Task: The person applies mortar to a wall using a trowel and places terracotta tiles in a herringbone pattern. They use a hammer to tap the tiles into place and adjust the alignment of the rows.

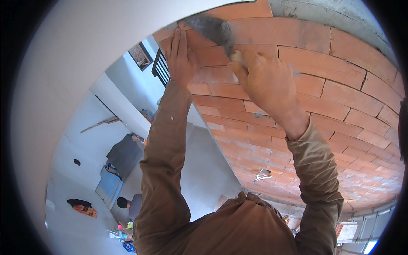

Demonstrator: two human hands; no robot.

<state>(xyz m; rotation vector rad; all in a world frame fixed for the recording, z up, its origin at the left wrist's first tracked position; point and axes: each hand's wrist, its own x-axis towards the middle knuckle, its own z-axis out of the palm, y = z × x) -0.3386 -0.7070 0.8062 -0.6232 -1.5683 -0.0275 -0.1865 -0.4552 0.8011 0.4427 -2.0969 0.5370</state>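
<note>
A wall of orange bricks [314, 63] rises in front of me, curving up to the top of the view. My right hand [270, 83] is closed around the light-coloured handle of a trowel [219, 33]. Grey mortar covers the trowel's blade, which lies against the upper bricks, pointing up and left. At the wall's left edge, my left hand [182, 59] rests on the bricks with fingers stretched upward, just below the blade. It appears to hold nothing, though its palm side is hidden.
A smooth white surface [76, 55] curves across the upper left. Grey concrete [335, 12] borders the brickwork at the top right. White wires [262, 175] stick out of a box low in the wall. Down at left, another person [129, 204] is near a blue panel [109, 187].
</note>
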